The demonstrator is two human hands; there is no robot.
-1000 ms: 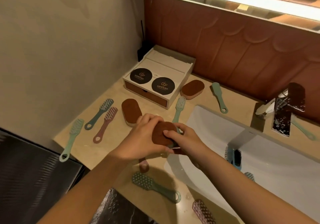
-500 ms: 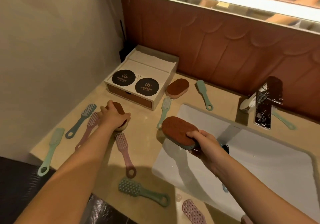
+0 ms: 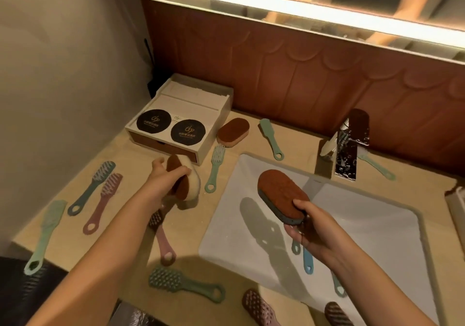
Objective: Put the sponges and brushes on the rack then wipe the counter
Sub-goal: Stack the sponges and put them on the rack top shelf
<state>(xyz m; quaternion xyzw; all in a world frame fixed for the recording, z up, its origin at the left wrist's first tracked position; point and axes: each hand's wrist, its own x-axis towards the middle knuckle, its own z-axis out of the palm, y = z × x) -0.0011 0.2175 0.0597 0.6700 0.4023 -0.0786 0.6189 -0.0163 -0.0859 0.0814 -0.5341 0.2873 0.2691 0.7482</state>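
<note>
Glossy metal tap, rough-faced sponge

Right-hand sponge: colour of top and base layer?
The sponge in the right hand has a reddish-brown top, blue-grey base. Head view.

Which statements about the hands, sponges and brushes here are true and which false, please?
1. The right hand holds a blue-based sponge over the sink. True.
2. The left hand is empty. False: it grips a cream-based sponge.
3. A third sponge lies beside the white box. True.
4. No brush lies on the counter. False: several do, including a green brush near the front edge.
</note>
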